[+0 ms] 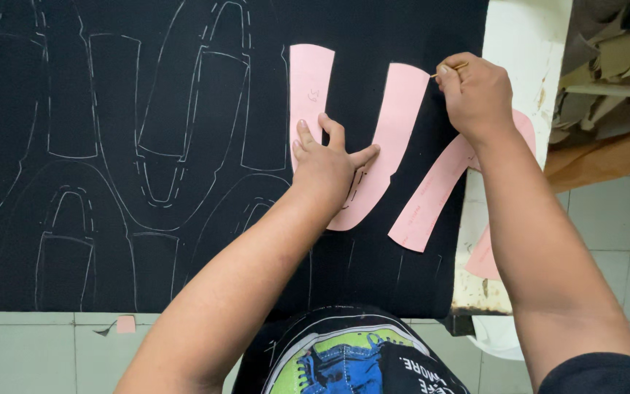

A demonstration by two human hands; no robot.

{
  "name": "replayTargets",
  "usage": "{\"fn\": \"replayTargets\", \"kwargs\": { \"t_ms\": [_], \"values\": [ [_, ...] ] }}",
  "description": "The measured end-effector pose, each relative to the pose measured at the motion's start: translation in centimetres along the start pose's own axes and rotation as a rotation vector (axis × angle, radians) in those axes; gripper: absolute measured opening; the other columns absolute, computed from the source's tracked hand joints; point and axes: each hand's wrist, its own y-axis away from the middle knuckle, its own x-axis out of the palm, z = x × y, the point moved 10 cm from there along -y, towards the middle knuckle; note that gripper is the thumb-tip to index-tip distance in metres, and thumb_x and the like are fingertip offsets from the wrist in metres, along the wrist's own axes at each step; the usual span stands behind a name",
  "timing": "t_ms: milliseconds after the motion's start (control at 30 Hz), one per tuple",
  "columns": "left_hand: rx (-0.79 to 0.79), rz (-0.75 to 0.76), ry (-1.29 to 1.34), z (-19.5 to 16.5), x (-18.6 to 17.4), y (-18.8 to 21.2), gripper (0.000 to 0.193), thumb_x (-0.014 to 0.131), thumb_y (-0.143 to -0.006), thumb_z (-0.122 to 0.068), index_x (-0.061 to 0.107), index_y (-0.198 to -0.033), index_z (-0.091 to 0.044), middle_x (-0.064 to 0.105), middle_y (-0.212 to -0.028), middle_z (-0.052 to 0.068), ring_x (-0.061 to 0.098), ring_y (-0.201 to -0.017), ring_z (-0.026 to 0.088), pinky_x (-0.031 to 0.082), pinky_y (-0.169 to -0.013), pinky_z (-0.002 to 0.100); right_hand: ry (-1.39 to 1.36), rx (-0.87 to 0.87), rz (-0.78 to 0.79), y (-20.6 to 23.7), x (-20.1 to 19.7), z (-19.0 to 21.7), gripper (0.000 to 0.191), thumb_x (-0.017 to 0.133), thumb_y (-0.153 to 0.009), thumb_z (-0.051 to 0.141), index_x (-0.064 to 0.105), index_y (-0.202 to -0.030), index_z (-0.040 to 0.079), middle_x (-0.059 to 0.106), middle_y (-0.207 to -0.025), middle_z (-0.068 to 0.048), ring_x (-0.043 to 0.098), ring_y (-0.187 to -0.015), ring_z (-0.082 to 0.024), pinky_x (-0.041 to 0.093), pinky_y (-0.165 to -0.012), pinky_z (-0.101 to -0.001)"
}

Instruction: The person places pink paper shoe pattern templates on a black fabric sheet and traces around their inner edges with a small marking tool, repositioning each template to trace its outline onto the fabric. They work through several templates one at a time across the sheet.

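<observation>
Closest to the lens, a printed dark shirt (344, 361) filled the bottom edge, and both bare forearms reached forward from it over a black sheet of material (184, 109) spread on a worn white table (523, 44). Pale traced outlines of curved pieces already covered the sheet's left and middle parts. The left hand (326, 164) lay flat with fingers spread, gripping nothing but pressing down a curved pink paper template (391, 124), its fingertips also touching a second pink template (310, 84) just beside it. The right hand (475, 91) was closed in a narrow pinch on a thin yellowish marking tool (450, 71), whose tip met the upper right edge of the pressed template. A third pink template (432, 193) lay slantwise under the right wrist, partly off the sheet's right edge, and a pink scrap (484, 255) rested on the table near the forearm. By my reading, the step in hand was tracing around the pressed template, only begun at its top corner. Any following stroke would seem to call for steady downward pressure from the flat hand so the paper did not creep, and for the tool tip kept tight against the curved edge. A small pink scrap (125, 324) lay on the tiled floor (30, 350) below.
</observation>
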Motion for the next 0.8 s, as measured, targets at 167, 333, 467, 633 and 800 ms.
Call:
{"fn": "replayTargets", "kwargs": {
  "t_ms": [167, 333, 467, 633, 800],
  "values": [
    [0.000, 0.009, -0.042, -0.2, 0.2, 0.0, 0.093, 0.077, -0.085, -0.017, 0.028, -0.154, -0.055, 0.007, -0.160, 0.034, 0.023, -0.137, 0.071, 0.039, -0.111, 0.058, 0.088, -0.009, 0.042, 4.2, 0.9, 1.5, 0.018, 0.062, -0.106, 0.017, 0.075, -0.105, 0.005, 0.074, -0.095, -0.013, 0.072, -0.085, -0.030, 0.055, -0.078, -0.0408],
    [-0.005, -0.037, -0.052, -0.1, -0.1, 0.2, 0.091, 0.078, -0.086, -0.020, 0.030, -0.153, -0.056, 0.009, -0.160, 0.034, 0.024, -0.137, 0.071, 0.042, -0.109, 0.059, -0.044, 0.130, 0.137, 11.3, 2.4, 3.2, 0.019, 0.063, -0.102, 0.021, 0.074, -0.104, 0.006, 0.076, -0.093, -0.013, 0.074, -0.082, -0.027, 0.057, -0.076, -0.0375],
    [-0.007, 0.042, -0.048, -0.2, 0.3, -0.1, 0.095, 0.082, -0.081, -0.025, 0.027, -0.154, -0.054, 0.006, -0.160, 0.034, 0.022, -0.136, 0.071, 0.039, -0.111, 0.060, -0.174, 0.158, 0.054, 11.3, 1.6, 2.7, 0.019, 0.062, -0.105, 0.019, 0.072, -0.109, 0.004, 0.075, -0.096, -0.012, 0.075, -0.086, -0.023, 0.059, -0.079, -0.0320],
    [-0.008, -0.008, -0.070, -0.5, 0.4, 0.5, 0.095, 0.083, -0.081, -0.027, 0.028, -0.154, -0.053, 0.007, -0.159, 0.035, 0.025, -0.136, 0.071, 0.040, -0.110, 0.060, -0.037, 0.029, 0.025, 13.6, 1.9, 5.1, 0.013, 0.067, -0.102, 0.012, 0.075, -0.103, 0.001, 0.074, -0.094, -0.014, 0.072, -0.082, -0.028, 0.056, -0.075, -0.0355],
    [0.001, -0.009, -0.065, -0.6, 0.6, 0.1, 0.099, 0.084, -0.078, -0.027, 0.027, -0.155, -0.052, 0.007, -0.158, 0.037, 0.025, -0.135, 0.072, 0.040, -0.110, 0.060, -0.119, -0.038, 0.045, 14.9, 1.8, 6.4, 0.011, 0.068, -0.101, 0.010, 0.073, -0.104, 0.001, 0.074, -0.095, -0.014, 0.073, -0.083, -0.027, 0.058, -0.076, -0.0352]
  ]
}}
